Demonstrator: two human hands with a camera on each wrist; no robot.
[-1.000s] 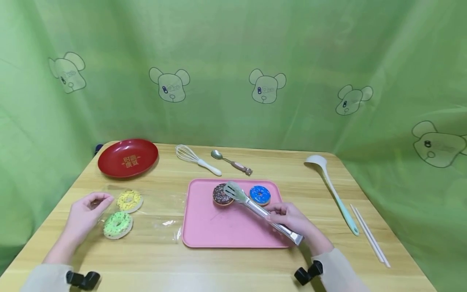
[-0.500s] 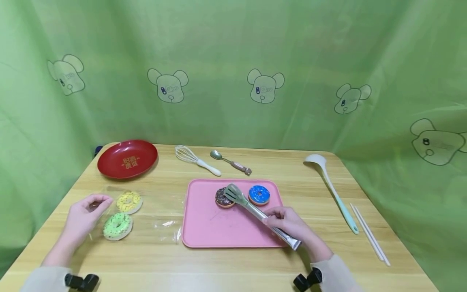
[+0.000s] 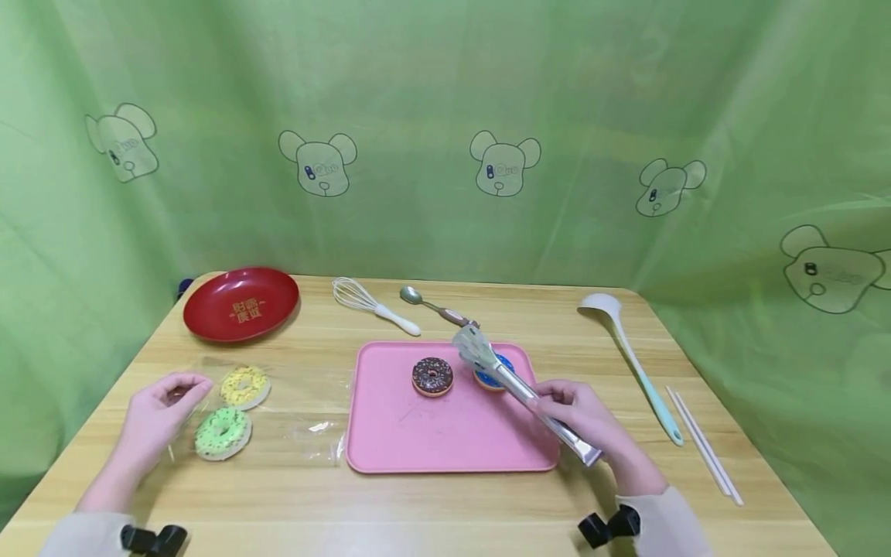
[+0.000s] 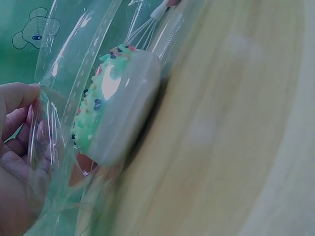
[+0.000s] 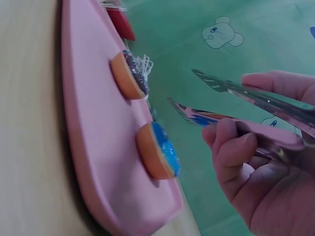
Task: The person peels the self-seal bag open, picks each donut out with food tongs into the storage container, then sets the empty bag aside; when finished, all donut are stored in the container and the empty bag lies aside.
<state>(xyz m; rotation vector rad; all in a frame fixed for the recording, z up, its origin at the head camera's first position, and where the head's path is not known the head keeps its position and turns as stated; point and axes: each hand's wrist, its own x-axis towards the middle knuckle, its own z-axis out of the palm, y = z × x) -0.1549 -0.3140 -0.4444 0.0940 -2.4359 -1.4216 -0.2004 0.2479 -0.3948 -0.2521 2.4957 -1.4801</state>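
Note:
My left hand [image 3: 156, 414] pinches the edge of a clear plastic bag [image 3: 306, 429] on the left of the table. Inside the bag lie a yellow donut [image 3: 245, 387] and a green donut [image 3: 223, 435], both with sprinkles. Metal tongs [image 3: 517, 384] are gripped in my right hand [image 3: 576, 411] above the pink tray [image 3: 411, 445]. In the right wrist view the tongs' arms stand apart, with nothing between their tips. A chocolate donut [image 3: 432, 377] and a blue donut [image 5: 158, 151] sit on the tray; the tongs partly cover the blue one in the head view.
Behind the tray lie a white whisk [image 3: 376, 307] and a spoon [image 3: 438, 309]. At the back left is a red plate [image 3: 244, 304]. A ladle [image 3: 632, 363] and white chopsticks [image 3: 704, 446] lie on the right. Green curtain [image 3: 418, 100] hangs behind the table.
The tongs shift right, from over the chocolate donut to over the blue donut, leaving the chocolate one uncovered. It has moved slightly right on the tray. The left hand stays put.

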